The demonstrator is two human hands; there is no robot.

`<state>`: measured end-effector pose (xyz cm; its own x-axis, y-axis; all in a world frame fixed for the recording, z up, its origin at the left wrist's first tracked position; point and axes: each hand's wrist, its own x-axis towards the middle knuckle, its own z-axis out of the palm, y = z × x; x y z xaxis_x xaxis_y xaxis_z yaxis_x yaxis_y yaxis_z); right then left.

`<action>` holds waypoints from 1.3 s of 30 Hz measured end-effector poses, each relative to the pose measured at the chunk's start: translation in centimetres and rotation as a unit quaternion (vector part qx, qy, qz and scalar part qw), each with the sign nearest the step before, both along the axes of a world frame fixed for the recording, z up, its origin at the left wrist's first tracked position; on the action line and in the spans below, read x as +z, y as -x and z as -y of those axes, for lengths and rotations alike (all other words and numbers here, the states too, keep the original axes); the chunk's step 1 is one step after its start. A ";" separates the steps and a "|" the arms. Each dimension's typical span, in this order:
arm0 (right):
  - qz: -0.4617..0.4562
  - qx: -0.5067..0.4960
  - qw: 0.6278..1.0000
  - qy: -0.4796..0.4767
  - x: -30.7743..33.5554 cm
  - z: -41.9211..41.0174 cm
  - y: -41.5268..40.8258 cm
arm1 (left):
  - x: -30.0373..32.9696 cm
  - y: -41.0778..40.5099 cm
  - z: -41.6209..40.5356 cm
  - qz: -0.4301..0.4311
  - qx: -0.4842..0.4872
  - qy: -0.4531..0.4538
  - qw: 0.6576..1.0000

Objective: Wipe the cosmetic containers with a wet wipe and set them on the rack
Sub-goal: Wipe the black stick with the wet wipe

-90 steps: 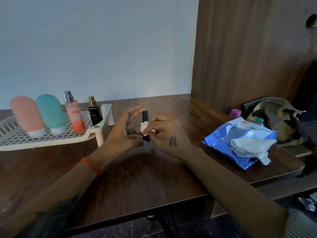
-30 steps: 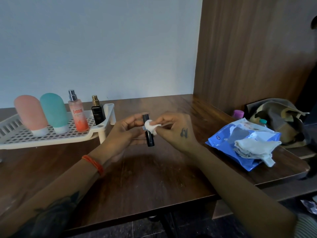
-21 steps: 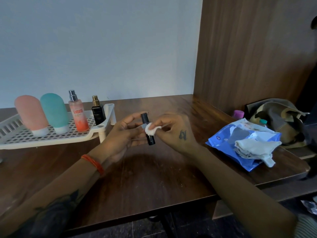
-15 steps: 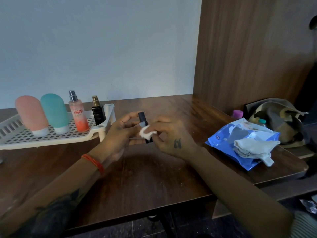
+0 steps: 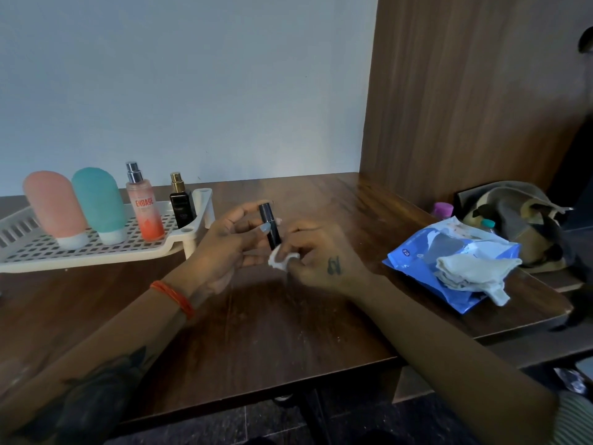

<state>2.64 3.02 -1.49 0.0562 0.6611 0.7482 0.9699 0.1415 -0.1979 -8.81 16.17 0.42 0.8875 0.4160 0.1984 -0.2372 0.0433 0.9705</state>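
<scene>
Indoors, wooden table (image 5: 272, 322), left hand (image 5: 224, 248) gripping black tube (image 5: 270, 224), right hand (image 5: 321, 255) pinching wipe (image 5: 279, 260).

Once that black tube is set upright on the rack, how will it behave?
The black tube looks slim and tall, so it may tip on the rack with its perforated deck. Being round, it would likely roll if it falls. Freshly wiped, it may be slippery.

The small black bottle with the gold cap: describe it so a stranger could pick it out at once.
Start at the white perforated plastic rack on the left of the brown wooden table. Four containers stand on it in a row; take the rightmost, the small black bottle with the gold cap, beside the rack's corner post. It is the shortest and the only dark one.
</scene>
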 end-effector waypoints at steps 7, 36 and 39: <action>0.028 -0.062 0.987 -0.148 0.4 -0.6 0.2 | 0.0 0.0 0.3 -0.011 -0.032 0.008 0.999; -0.011 -0.086 0.976 -0.198 0.7 -1.1 0.0 | -0.3 0.1 0.7 -0.031 -0.097 -0.011 0.995; -0.020 -0.080 0.981 -0.178 0.4 -0.9 -0.1 | -0.4 0.1 0.7 -0.042 -0.095 -0.015 0.995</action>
<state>2.73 3.94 -1.09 0.1709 0.3381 0.9255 0.9780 0.0560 -0.2011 -8.95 15.51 0.01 0.9632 0.2352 0.1301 -0.1458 0.0504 0.9880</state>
